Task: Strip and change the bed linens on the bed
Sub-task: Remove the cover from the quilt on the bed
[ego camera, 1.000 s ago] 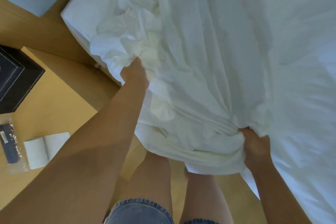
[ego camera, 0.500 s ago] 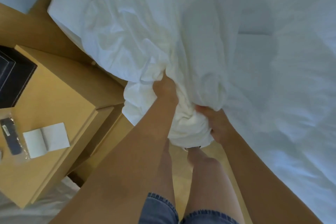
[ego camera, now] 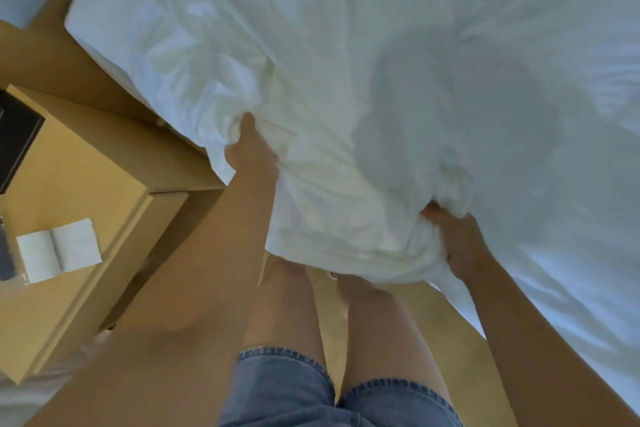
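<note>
Head view: the white sheet (ego camera: 346, 204) lies loose and crumpled on the bed (ego camera: 90, 19), gathered into a thick roll at the bed's near edge. The roll's long axis runs along that edge, from the left hand (ego camera: 251, 153) near the bed's left corner across to the right hand (ego camera: 458, 243). It sags between the two hands and overhangs the edge above the person's knees. From the roll the creases fan away toward the far side of the bed, where the cloth lies flatter.

The left hand's grip is closed on a bunch of sheet, thumb on top and fingers buried in the folds. The right hand's grip is likewise holding sheet, its fingers curled round the bundle's lower right end from beneath. Both arms reach forward, well apart.

Just beside the bed's left corner stands a wooden bedside table (ego camera: 72, 170). A white card (ego camera: 59, 250) lies folded open near its front edge, and a dark box (ego camera: 16, 137) sits at its left edge, cut off by the picture. Below, denim shorts (ego camera: 294, 388) and bare legs stand on a wooden floor (ego camera: 446, 333).
</note>
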Action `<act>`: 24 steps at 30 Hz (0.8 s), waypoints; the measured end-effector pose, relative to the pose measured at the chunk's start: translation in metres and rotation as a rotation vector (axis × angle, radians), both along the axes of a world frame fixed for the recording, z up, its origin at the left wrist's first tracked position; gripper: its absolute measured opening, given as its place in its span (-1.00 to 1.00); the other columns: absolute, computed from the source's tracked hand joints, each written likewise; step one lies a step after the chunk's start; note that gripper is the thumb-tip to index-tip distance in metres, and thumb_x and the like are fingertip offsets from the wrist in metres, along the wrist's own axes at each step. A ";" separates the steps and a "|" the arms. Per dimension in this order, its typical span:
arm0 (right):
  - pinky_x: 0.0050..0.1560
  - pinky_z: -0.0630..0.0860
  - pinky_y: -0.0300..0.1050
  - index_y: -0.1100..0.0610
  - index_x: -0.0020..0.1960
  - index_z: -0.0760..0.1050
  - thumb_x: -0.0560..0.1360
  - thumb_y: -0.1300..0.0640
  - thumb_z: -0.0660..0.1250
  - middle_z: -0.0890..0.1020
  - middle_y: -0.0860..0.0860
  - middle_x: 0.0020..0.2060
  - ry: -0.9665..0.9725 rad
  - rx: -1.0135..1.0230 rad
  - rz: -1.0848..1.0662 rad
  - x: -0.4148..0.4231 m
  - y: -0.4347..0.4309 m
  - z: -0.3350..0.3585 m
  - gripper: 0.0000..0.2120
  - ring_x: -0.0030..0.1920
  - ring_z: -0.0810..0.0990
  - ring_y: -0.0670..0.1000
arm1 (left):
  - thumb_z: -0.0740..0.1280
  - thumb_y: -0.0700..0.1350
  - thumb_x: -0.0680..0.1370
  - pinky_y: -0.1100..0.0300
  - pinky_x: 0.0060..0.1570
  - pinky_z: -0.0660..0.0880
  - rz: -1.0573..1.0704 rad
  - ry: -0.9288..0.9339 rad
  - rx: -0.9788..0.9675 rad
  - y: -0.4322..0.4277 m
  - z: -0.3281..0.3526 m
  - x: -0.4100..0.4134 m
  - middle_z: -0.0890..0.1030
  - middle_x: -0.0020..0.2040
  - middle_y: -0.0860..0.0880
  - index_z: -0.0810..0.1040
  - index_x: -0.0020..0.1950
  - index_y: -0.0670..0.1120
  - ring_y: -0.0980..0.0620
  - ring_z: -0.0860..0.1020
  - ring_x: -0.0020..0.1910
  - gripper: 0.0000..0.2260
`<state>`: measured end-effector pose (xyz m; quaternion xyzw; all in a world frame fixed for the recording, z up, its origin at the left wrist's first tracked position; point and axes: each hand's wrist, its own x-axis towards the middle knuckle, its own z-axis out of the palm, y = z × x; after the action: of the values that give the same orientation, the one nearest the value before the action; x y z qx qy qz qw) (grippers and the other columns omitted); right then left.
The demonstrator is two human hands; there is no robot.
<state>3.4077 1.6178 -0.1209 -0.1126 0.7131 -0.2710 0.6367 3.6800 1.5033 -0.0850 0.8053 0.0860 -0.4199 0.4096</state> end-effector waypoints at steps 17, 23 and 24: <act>-0.25 0.41 -0.27 0.09 0.01 0.42 0.45 -0.05 0.38 0.52 -0.10 -0.17 0.333 -0.126 0.057 0.006 0.065 -0.003 -0.73 -0.19 0.50 -0.13 | 0.29 -0.12 0.50 0.24 -0.35 0.29 -1.106 -0.147 0.159 0.115 -0.021 -0.087 0.40 -0.14 -0.02 0.33 -0.08 -0.13 0.01 0.40 -0.20 -0.85; -0.34 0.33 -0.46 0.05 0.03 0.43 0.50 0.11 0.31 0.48 -0.20 -0.22 0.441 -0.065 -0.096 -0.003 0.146 0.024 -0.87 -0.24 0.46 -0.22 | 0.28 -0.13 0.55 0.26 -0.17 0.33 -1.558 -0.133 0.123 0.147 -0.002 -0.108 0.43 -0.02 0.01 0.40 0.22 -0.15 -0.01 0.45 -0.01 -0.73; -0.36 0.33 -0.51 0.05 0.02 0.43 0.50 0.13 0.30 0.47 -0.20 -0.22 0.462 -0.068 -0.139 -0.007 0.163 0.031 -0.89 -0.24 0.46 -0.24 | 0.27 -0.12 0.56 0.26 -0.14 0.34 -1.653 -0.137 0.134 0.155 0.003 -0.112 0.44 -0.02 0.02 0.44 0.19 -0.15 -0.03 0.46 0.03 -0.77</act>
<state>3.4004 1.7810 -0.0900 -0.1433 0.8363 -0.3051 0.4325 3.5678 1.6579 -0.0820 0.6552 -0.5335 -0.5296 -0.0753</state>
